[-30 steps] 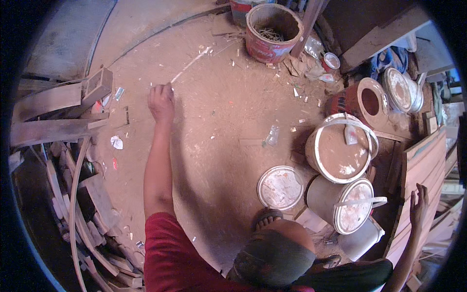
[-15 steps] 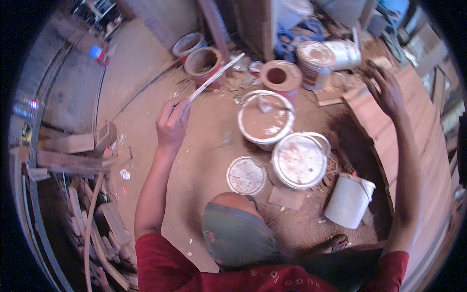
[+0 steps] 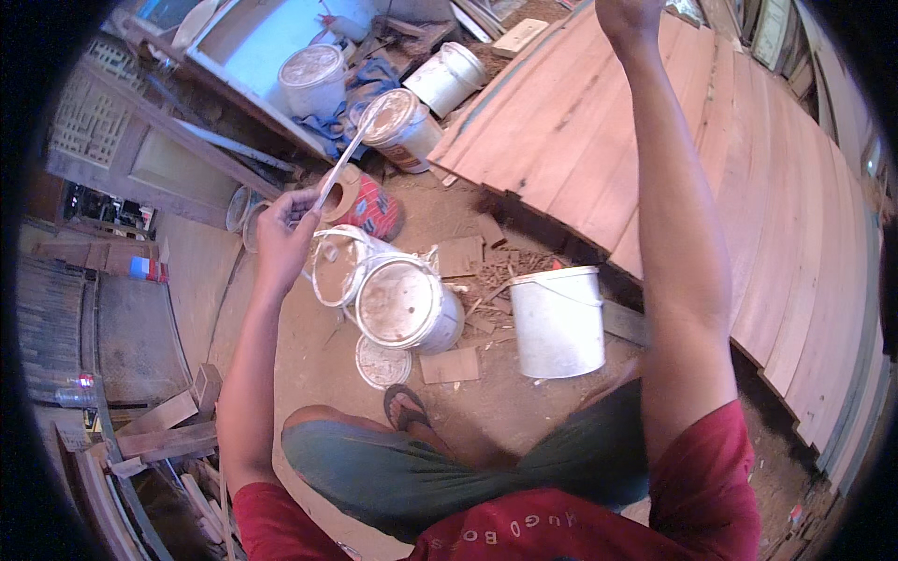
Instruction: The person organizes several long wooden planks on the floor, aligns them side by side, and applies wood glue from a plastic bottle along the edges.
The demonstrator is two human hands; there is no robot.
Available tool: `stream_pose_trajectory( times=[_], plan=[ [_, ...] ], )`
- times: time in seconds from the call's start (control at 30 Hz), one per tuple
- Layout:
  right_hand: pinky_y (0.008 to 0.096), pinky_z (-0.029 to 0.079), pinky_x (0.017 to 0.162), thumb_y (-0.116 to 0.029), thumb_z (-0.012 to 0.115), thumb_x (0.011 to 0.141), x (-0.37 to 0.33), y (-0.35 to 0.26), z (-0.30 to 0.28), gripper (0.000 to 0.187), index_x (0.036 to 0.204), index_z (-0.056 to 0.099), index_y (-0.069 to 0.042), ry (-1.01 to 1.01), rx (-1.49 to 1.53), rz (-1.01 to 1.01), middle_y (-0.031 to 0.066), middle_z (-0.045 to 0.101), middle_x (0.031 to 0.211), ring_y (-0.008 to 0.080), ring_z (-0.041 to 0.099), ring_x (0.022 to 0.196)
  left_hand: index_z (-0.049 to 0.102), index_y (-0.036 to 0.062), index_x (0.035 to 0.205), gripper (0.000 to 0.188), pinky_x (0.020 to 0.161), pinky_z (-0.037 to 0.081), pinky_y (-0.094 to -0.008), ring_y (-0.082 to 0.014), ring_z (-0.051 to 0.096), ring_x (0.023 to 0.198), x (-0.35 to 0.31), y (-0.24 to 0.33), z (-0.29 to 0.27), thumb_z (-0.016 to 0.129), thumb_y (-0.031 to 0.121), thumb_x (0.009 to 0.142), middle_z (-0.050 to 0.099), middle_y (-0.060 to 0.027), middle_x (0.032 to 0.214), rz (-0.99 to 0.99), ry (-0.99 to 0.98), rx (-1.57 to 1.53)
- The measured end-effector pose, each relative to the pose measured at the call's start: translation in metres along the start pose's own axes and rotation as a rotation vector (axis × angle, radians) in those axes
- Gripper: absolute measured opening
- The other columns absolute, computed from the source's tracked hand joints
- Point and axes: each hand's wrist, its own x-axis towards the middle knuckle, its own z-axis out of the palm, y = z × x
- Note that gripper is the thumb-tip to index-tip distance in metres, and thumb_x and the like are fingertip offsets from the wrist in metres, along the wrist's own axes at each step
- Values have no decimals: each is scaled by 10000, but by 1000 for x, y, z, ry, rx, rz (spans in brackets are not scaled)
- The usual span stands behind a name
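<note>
My left hand [image 3: 285,227] is closed around one end of a thin, pale, flat stick [image 3: 348,157], which points up and to the right. The stick's far end overlaps a used bucket with a brown-smeared top [image 3: 412,131]; I cannot tell whether they touch. My right hand [image 3: 630,17] reaches to the upper edge over the reddish wooden planks [image 3: 575,168], its fingers cut off by the frame. Below the left hand are a red tub with a round opening [image 3: 379,208] and two white buckets with smeared tops [image 3: 421,327].
A plain white bucket [image 3: 558,327] with a handle stands beside the planks, near wood shavings [image 3: 500,266]. One round lid [image 3: 383,363] lies on the floor before my sandalled foot [image 3: 407,407]. Scrap wood [image 3: 168,435] is piled at left. Another white bucket [image 3: 444,79] lies tipped behind.
My view has swung to the right, bringing more of the planks in. My right arm now reaches farther out over them. The left hand still holds the stick.
</note>
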Motion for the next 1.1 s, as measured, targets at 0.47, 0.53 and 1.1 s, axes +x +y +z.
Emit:
stream_pose_trajectory(
  times=[0.47,0.53,1.1],
  plan=[
    [238,445,509,-279,561,1023,40,-41,-61,279,921,627,-28,477,405,43,27,614,723,79,545,551,764,81,1090,295,836,538,-369,-290,724,887,182,86,197,708,212,832,751,-165,964,146,-2,370],
    [232,433,511,-249,561,1025,31,-37,-65,254,919,619,-25,404,444,49,20,600,713,69,532,559,771,85,1081,288,839,542,-381,-303,724,891,196,95,225,716,216,829,754,-164,962,153,47,379],
    [407,529,751,-296,569,990,-236,-47,-47,332,1041,675,15,-930,32,980,201,700,867,283,691,835,795,80,998,233,832,559,-347,-232,737,874,384,-20,394,747,190,799,771,-120,938,-14,51,-20]
  ],
)
